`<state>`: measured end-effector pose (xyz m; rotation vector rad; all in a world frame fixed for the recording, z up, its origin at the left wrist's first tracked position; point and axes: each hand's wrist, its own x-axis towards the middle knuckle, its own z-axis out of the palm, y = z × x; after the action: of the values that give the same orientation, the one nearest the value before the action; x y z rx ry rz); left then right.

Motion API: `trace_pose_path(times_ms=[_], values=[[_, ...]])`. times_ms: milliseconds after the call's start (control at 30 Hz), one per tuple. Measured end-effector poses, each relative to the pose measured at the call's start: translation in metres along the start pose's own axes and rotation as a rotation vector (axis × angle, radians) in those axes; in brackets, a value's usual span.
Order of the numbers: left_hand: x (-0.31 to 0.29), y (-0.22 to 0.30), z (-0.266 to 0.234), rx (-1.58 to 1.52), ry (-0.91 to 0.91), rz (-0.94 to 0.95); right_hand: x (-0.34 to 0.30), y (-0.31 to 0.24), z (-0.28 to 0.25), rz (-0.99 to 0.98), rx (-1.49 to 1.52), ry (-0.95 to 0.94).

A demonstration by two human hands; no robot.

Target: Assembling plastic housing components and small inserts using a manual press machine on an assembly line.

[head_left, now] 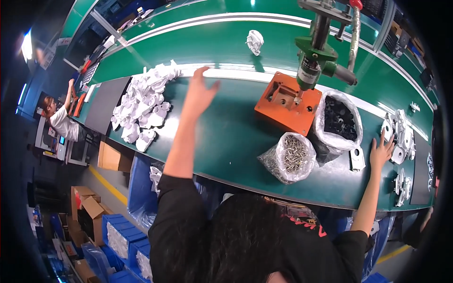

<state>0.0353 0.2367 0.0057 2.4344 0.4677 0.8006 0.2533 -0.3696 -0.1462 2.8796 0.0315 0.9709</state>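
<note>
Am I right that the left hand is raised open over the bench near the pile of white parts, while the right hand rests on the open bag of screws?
Not quite. In the head view the right hand rests by the white parts at the bench's right end, not on the bag of screws. The left hand is raised open near the pile of white parts.

The left hand is raised open over the green table — the right hand is laid on white plastic parts.
</note>
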Motion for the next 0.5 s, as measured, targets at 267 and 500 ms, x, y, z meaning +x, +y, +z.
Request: trace_pose_path(times_ms=[267, 500], values=[[-0.108, -0.151, -0.132, 0.665, 0.227, -0.444, 0.036, 0.000, 0.014, 0.052, 0.147, -0.146], [-0.144, -0.172, -0.111, 0.654, 0.106, -0.462, 0.056, 0.003, 0.018, 0.031, 0.103, -0.166]])
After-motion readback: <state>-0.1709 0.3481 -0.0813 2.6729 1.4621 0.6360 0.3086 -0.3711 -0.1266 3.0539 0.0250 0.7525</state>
